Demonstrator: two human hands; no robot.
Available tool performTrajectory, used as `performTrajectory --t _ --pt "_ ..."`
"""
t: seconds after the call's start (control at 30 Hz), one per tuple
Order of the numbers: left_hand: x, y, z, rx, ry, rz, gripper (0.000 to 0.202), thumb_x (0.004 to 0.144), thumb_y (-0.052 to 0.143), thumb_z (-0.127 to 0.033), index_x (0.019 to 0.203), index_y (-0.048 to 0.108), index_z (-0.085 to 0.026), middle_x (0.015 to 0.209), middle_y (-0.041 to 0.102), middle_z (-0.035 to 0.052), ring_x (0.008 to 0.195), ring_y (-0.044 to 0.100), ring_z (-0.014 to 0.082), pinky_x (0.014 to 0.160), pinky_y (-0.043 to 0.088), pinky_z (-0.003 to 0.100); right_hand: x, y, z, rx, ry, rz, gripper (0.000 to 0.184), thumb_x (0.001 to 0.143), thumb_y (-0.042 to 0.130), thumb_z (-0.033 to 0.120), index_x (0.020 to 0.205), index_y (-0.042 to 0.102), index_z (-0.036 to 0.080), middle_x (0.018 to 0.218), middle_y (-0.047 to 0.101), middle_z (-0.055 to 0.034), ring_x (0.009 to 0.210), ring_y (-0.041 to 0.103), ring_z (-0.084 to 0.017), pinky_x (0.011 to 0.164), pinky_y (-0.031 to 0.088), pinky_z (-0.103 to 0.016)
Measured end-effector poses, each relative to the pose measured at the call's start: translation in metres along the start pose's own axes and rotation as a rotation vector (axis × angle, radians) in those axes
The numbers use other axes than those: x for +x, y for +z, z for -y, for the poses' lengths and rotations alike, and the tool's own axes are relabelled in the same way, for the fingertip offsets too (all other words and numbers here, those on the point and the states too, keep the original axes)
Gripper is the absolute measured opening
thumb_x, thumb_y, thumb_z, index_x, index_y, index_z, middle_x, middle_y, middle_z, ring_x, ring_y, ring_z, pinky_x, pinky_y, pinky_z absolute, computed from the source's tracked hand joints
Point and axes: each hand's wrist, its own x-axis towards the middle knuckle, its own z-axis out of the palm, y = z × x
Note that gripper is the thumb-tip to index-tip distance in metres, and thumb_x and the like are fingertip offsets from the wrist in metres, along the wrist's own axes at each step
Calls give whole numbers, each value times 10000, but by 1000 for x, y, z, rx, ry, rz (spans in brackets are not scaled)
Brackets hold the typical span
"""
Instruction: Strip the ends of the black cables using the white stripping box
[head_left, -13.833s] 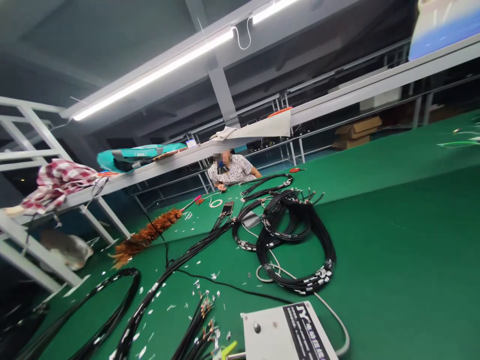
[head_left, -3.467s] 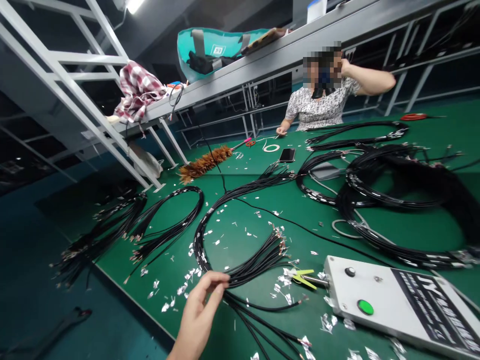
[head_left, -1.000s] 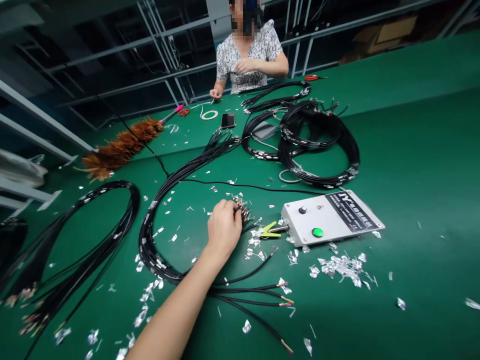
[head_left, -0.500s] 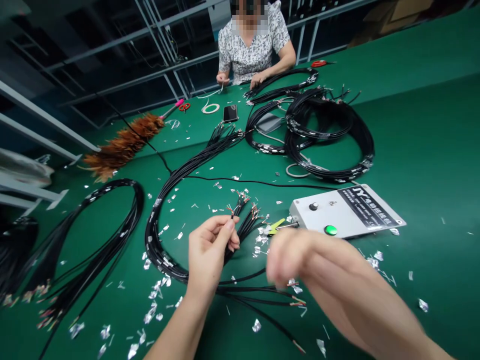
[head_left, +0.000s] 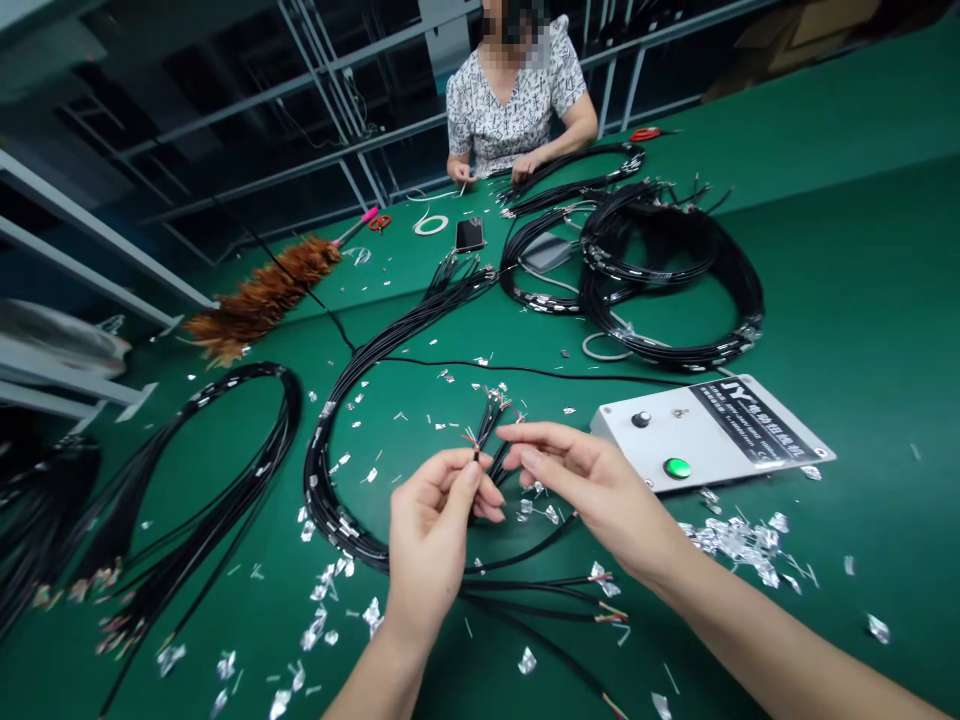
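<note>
My left hand [head_left: 439, 515] pinches a black cable [head_left: 476, 453] near its stripped end, where thin coloured wires fan out between thumb and forefinger. Just right of it, my right hand [head_left: 581, 485] has its fingers apart and reaches toward those wires; I see nothing in it. Behind the hands, other stripped cable ends [head_left: 493, 403] point away from me. They belong to a long curved bundle of black cables [head_left: 319, 470] with silvery bands. More loose cable ends [head_left: 611, 612] lie below my right hand.
A grey control box [head_left: 716, 435] with a lit green button stands right. Coiled black cables [head_left: 675, 350] lie behind it, another looped bundle [head_left: 247, 480] at left. Foil scraps [head_left: 739, 545] litter the green table. A person [head_left: 517, 110] works opposite, near a phone [head_left: 470, 234] and a feather duster [head_left: 266, 295].
My right hand has moved from in front of the control box leftward, close to the wires in my left hand. The left hand still pinches the cable. The view has shifted slightly.
</note>
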Motion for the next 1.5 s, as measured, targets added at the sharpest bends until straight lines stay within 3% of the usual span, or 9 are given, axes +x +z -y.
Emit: performTrajectory --t 0.37,0.5,0.57,0.73,0.9,1.0,1.13,1.27,1.5 --pt "-7 7 -1 157 74 40 142 865 599 -294 867 642 -159 625 660 14 583 624 156 613 520 273 3 14 7 128 -57 37 281 832 683 421 986 696 186 752 649 -17 659 612 -151 632 530 -292" --pt "32 -7 6 469 276 -137 130 858 579 -306 826 608 -184 774 673 40 751 640 180 733 491 289 -8 -7 10 11 -89 -147 294 830 676 394 1064 688 217 870 652 -26 721 588 -142 636 500 -260" --pt "63 -18 15 769 243 -244 142 868 549 -320 805 580 -197 676 595 6 645 577 170 617 435 270 -20 -21 8 -82 -84 -192 259 838 658 396 1021 695 217 857 656 -29 714 583 -147 628 494 -262" --pt "99 -29 38 942 149 -180 163 756 701 -238 716 544 -214 490 434 -62 489 449 168 538 301 274 -64 -45 -11 -378 -30 -196 234 900 572 393 986 690 210 747 656 -22 668 622 -171 629 513 -298" --pt "45 -12 38 940 430 -141 78 900 578 -265 855 548 -209 690 519 -14 645 514 179 631 387 288 -89 -48 -31 -605 -1 -144 333 970 438 379 1123 650 173 747 672 -44 614 641 -179 598 536 -317" --pt "1 8 40 866 668 171 133 959 483 -180 859 569 -199 787 589 22 739 558 175 693 439 282 -85 -47 -42 -712 -36 -139 351 965 405 343 1143 644 157 922 694 -102 702 669 -200 676 559 -354" --pt "-27 32 52 899 547 309 144 958 488 -184 1000 626 -174 957 647 85 880 586 230 781 474 350 -76 -46 -46 -750 -96 -143 347 975 369 305 1113 649 154 1027 681 -131 951 668 -250 843 537 -404" --pt "-29 37 52 727 317 391 194 959 480 -162 844 636 -172 804 641 38 762 596 183 701 470 293 -74 -48 -40 -645 -2 -136 354 979 379 365 1098 648 169 845 666 -83 696 647 -205 686 536 -362" --pt "-46 34 35 505 315 227 150 912 564 -150 768 576 -189 737 584 -17 687 566 116 632 438 201 -75 -44 -39 -168 124 -124 381 927 511 518 985 665 174 667 638 -23 639 607 -160 651 507 -275"
